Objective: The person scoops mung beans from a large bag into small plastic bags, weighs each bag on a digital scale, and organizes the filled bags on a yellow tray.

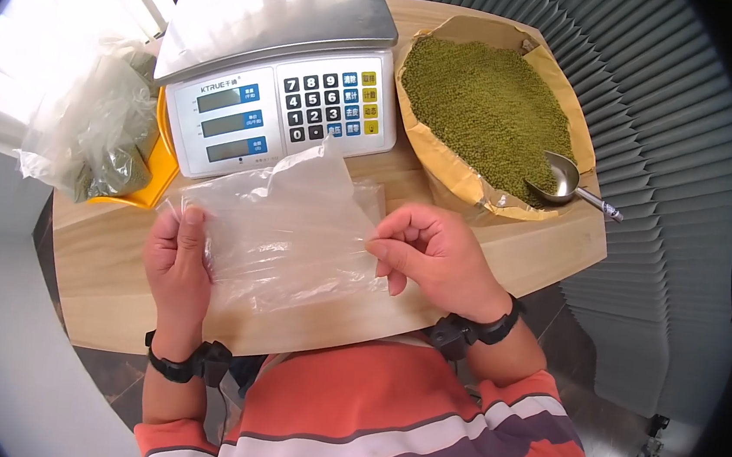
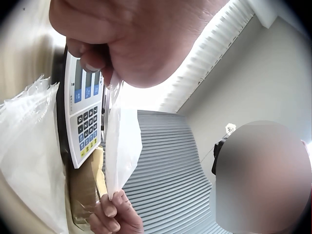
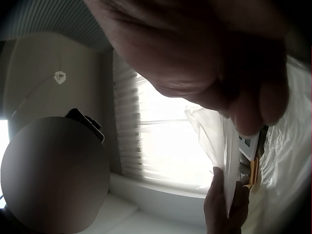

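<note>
A clear plastic bag [image 1: 288,226] is stretched between my two hands over the front of the table. My left hand [image 1: 179,256] pinches its left edge, thumb on top. At the opposite edge, my right hand [image 1: 437,259] pinches the plastic between thumb and fingers. In the left wrist view the taut bag [image 2: 122,146] runs from the left hand [image 2: 122,34] down to the right hand [image 2: 117,214]. More clear plastic [image 2: 31,151] lies on the table beneath. The right wrist view shows the bag [image 3: 226,161] thin and edge-on, with the left hand [image 3: 224,204] at its far end.
Behind the bag stands a digital scale [image 1: 286,100] with a steel pan. An open paper sack of small green beans [image 1: 481,108] sits at the right, a metal scoop [image 1: 562,178] resting in it. Filled plastic bags [image 1: 101,127] lie in a yellow tray [image 1: 162,167] at the left.
</note>
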